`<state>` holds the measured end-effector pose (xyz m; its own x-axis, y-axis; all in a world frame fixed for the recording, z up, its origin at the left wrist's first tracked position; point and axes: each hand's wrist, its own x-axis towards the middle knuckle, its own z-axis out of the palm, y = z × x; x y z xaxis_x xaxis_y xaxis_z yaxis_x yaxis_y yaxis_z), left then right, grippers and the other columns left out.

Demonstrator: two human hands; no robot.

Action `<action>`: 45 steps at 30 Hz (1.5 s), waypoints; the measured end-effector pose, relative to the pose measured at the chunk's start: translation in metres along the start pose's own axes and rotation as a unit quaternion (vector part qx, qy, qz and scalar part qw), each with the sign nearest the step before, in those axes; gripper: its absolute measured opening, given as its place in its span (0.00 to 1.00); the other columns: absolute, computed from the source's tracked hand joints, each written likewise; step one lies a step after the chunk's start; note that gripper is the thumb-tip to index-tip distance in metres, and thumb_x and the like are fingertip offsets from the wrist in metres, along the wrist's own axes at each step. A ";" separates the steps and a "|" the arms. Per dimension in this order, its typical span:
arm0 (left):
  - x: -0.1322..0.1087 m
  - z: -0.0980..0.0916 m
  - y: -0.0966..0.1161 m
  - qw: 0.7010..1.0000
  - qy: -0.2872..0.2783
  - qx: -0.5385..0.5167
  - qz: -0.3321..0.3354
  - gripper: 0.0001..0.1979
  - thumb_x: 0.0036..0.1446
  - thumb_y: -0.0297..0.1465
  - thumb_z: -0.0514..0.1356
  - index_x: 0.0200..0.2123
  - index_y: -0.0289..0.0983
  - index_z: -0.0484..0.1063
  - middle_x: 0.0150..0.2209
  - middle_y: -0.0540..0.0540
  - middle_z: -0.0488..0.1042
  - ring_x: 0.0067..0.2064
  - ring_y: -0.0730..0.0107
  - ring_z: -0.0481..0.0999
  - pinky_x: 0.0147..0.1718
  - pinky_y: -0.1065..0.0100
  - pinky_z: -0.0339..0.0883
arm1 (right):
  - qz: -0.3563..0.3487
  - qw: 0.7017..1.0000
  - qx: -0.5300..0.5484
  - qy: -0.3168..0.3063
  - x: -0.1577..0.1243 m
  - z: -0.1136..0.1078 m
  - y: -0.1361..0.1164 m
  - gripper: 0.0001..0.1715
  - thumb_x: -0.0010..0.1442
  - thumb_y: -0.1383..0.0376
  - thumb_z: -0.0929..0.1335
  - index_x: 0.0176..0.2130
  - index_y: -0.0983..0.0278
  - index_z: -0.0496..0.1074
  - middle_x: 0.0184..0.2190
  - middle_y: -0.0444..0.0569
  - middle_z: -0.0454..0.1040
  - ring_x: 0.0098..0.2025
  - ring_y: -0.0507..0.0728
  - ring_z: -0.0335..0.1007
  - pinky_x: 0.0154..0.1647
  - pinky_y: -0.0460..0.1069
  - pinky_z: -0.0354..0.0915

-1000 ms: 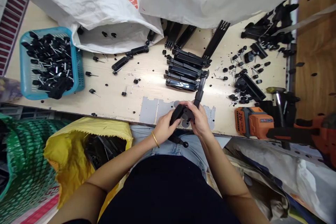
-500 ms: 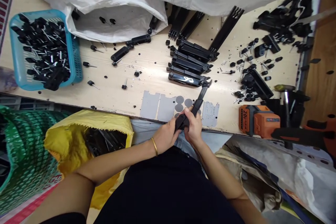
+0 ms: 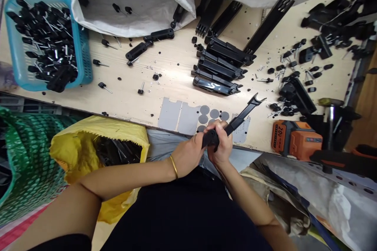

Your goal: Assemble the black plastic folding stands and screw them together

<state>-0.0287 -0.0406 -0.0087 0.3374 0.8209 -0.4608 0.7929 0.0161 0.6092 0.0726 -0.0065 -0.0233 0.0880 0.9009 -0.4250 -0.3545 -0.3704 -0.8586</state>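
Observation:
Both my hands grip one black plastic jointed arm (image 3: 237,122) at the front edge of the workbench. My left hand (image 3: 188,155) is closed around its lower, rounded joint end. Just beside it, my right hand (image 3: 220,143) wraps the shaft, and the forked tip points up and to the right over the bench. Palms and fingers cover part of the joint. Beyond the tip lies a row of similar black arms (image 3: 216,85), stacked side by side. Flat grey sheets with round pieces (image 3: 188,117) lie on the bench near my hands.
A blue basket (image 3: 90,62) of black-headed screws stands at left. An open white sack (image 3: 135,31) lies behind. At right are loose black parts (image 3: 300,96), a hammer (image 3: 331,113) and an orange battery tool (image 3: 303,141). A yellow sack (image 3: 70,141) hangs below the edge.
The black arm has swung from steep to a lower slant, its forked tip moving right. My right hand has closed more fully round the shaft. The whole view has shifted slightly.

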 end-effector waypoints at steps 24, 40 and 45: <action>0.036 -0.035 -0.017 0.992 -0.079 0.080 0.052 0.13 0.63 0.31 0.53 0.50 0.34 0.61 0.44 0.41 0.74 0.40 0.59 0.78 0.32 0.65 0.69 | 0.031 0.998 0.027 0.037 0.020 -0.017 0.010 0.15 0.54 0.54 0.69 0.28 0.61 0.66 0.28 0.42 0.70 0.30 0.50 0.68 0.36 0.47 0.65; 0.054 -0.078 -0.093 0.928 0.278 0.204 0.140 0.20 0.61 0.33 0.54 0.55 0.33 0.64 0.49 0.35 0.69 0.51 0.54 0.68 0.50 0.55 0.64 | -0.179 0.722 -0.663 0.079 0.132 -0.126 -0.122 0.10 0.56 0.61 0.64 0.32 0.64 0.71 0.31 0.53 0.75 0.35 0.59 0.69 0.40 0.53 0.62; 0.032 -0.079 -0.169 0.913 0.362 0.172 -0.079 0.17 0.60 0.35 0.52 0.47 0.30 0.70 0.41 0.32 0.69 0.49 0.44 0.69 0.47 0.45 0.65 | -0.157 0.668 -0.688 0.236 0.203 -0.153 -0.151 0.10 0.54 0.68 0.63 0.36 0.67 0.71 0.36 0.59 0.73 0.40 0.63 0.66 0.45 0.57 0.61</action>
<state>-0.1917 0.0282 -0.0756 -0.1189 0.9881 0.0978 0.9573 0.0879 0.2754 0.2868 0.1973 -0.0239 0.3561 0.9315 0.0740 0.9131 -0.3300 -0.2393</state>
